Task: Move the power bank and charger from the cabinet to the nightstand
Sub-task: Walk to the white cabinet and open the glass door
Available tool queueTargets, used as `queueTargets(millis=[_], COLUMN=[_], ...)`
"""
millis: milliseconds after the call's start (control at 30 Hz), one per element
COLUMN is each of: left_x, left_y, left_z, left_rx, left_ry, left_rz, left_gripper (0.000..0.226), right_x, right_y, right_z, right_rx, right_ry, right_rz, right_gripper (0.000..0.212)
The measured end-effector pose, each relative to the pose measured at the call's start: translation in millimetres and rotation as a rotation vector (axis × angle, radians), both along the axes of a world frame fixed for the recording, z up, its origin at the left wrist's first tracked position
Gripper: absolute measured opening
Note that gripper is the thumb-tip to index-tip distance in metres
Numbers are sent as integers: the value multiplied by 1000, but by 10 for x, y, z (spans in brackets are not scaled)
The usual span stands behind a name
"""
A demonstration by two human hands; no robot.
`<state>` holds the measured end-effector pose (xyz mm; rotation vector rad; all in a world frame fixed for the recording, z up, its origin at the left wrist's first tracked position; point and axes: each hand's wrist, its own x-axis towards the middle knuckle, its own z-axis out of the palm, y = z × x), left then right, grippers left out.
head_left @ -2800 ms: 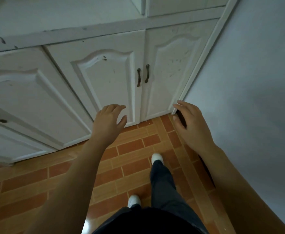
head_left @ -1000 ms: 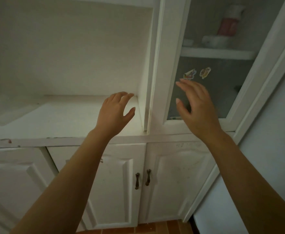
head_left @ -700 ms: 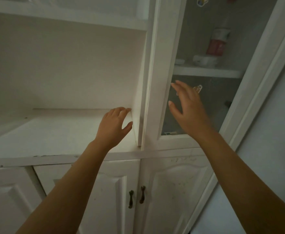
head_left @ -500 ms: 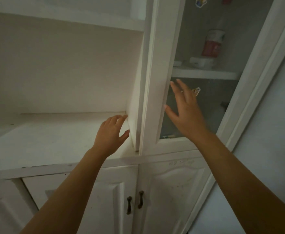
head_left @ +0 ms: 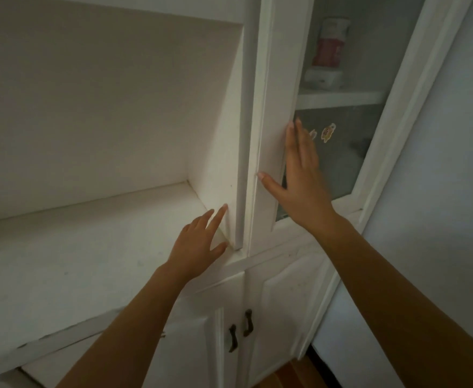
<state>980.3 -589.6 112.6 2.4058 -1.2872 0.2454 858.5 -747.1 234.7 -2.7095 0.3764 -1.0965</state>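
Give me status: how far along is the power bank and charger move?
Done: nothing moved; both hands are empty. In hand: the right hand lies open on the glass cabinet door, thumb at its left edge, apparently to open it; the left hand is spread by the open shelf. A white boxy item and a red-and-white container show blurred behind the glass. Left: open, take both, carry to the nightstand, not in view.

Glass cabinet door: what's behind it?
Behind the glass door, an upper shelf holds a red-and-white container and a small white box. Below, the glass is murky; contents unclear.
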Motion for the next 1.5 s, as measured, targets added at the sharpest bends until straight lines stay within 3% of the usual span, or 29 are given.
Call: queueTargets(millis=[200, 633, 1000, 1500], left_x=[83, 104, 118, 130], left_y=[58, 4, 24, 46], left_z=[-288, -346, -340, -332], left_rx=[37, -1, 26, 65], left_ry=[83, 35, -1, 4], left_rz=[-87, -147, -94, -56], left_gripper=[77, 87, 90, 98], right_x=[55, 258, 279, 239], right_y=[135, 279, 330, 359], right_z=[-133, -220, -289, -260], right_rx=[-9, 78, 165, 204], right_ry=[8, -64, -179, -159], right_rz=[-114, -229, -211, -179], right_gripper=[95, 110, 106, 102])
